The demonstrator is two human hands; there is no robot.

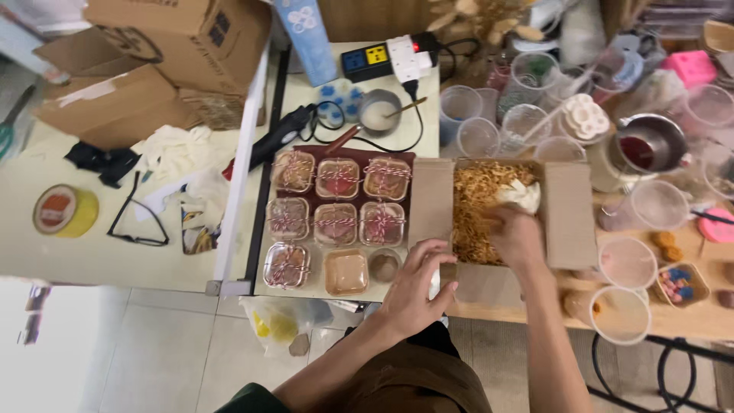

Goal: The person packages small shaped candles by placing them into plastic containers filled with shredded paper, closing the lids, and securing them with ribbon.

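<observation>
Far out to the left of both hands, a roll of yellow tape (pixel 64 210) and a pair of black glasses (pixel 138 222) lie on the pale table (pixel 92 256), with cardboard boxes (pixel 153 61) stacked beyond them. Nearer, just left of the left hand, a dark tray (pixel 302 153) carries small clear tubs tied with red-and-white string (pixel 336 200), set in rows running away from the person. The left hand (pixel 417 287) rests on the near left corner of an open cardboard box (pixel 569 222), fingers spread and half curled over its edge, touching the cardboard rather than gripping anything; whether something small sits under the palm I cannot tell. The box lies with its long axis running away from the person, flaps folded out to either side, and it is filled with golden shredded paper (pixel 478 210). The right hand (pixel 516 233) is inside the box, fingers curled down and pressed against a white bundle (pixel 521 195) at the far right of the filling; the fingertips are buried, so the exact hold is unclear. To the right of that hand stand clear plastic cups (pixel 627 264) and a metal pot (pixel 650 144).
</observation>
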